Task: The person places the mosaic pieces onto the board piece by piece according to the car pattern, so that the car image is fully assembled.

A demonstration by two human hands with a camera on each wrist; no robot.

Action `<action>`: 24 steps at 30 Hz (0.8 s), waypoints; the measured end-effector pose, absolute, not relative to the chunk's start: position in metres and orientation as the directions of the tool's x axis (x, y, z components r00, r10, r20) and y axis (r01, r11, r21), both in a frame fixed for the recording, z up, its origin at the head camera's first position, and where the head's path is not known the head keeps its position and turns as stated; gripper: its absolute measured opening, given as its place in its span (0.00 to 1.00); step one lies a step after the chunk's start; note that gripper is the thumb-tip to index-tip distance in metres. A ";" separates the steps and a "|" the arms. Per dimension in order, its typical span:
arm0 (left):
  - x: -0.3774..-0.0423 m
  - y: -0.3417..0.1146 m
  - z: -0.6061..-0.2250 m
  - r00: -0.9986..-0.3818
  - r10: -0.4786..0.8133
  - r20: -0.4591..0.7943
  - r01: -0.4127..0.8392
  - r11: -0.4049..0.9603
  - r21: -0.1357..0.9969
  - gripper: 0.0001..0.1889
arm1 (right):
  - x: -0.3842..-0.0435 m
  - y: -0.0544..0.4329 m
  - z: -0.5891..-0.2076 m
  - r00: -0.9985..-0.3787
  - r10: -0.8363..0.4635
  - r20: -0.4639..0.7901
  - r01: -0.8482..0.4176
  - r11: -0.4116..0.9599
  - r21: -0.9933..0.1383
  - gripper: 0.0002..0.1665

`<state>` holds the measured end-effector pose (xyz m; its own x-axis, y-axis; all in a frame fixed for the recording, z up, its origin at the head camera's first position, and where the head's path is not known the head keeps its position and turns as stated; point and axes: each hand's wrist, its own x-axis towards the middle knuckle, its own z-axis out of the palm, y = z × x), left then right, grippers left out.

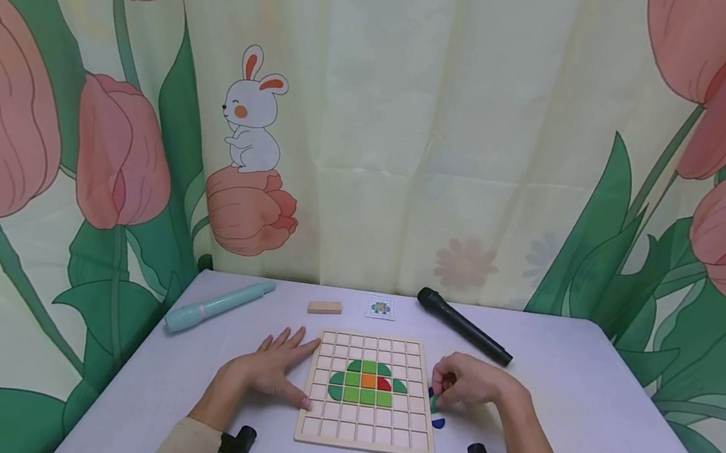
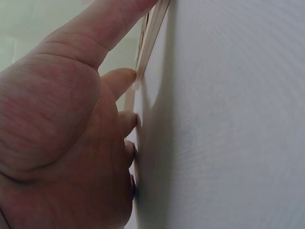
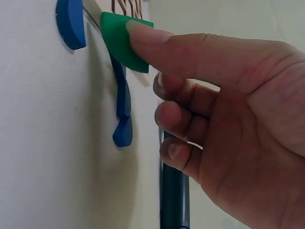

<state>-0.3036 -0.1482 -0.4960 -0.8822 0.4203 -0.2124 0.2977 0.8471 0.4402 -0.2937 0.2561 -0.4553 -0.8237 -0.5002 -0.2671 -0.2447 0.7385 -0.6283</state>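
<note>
My right hand [image 1: 469, 382] pinches a dark green quarter-round tile [image 3: 123, 44], its thumb on the tile's face, just off the right edge of a wooden grid board [image 1: 364, 447]. Close by on the table lie several blue tiles, among them a rounded one [image 3: 71, 24] and an angular one [image 3: 123, 132]. On the board, green squares [image 1: 367, 396] and quarter-round pieces surround an orange square [image 1: 368, 381] and a red rounded tile [image 1: 383, 384]. With fingers spread, my left hand [image 1: 275, 368] rests at the board's left edge, thumb and index fingertip against the frame.
Behind the board stand a small wooden block [image 1: 325, 308] and a picture card [image 1: 381, 307] with a similar coloured pattern. A teal tube-shaped object [image 1: 218, 307] lies at the back left, a black microphone [image 1: 465, 327] at the back right. A printed curtain [image 1: 380, 145] hangs behind the table.
</note>
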 end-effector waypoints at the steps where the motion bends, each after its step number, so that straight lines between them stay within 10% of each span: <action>1: -0.304 -0.149 -0.496 -0.883 0.420 -0.210 0.299 0.847 0.440 0.64 | -0.294 0.257 -0.454 -0.826 -0.500 -0.260 -0.246 0.735 -0.632 0.10; 24: -0.307 -0.149 -0.499 -0.878 0.431 -0.208 0.313 0.846 0.431 0.64 | -0.296 0.242 -0.449 -0.793 -0.591 -0.145 -0.243 0.526 -0.815 0.01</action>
<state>-0.3066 -0.1495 -0.4987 -0.8781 0.4308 -0.2082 0.3131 0.8464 0.4307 -0.2959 0.2423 -0.4487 -0.7933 -0.5913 -0.1450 -0.2432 0.5261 -0.8149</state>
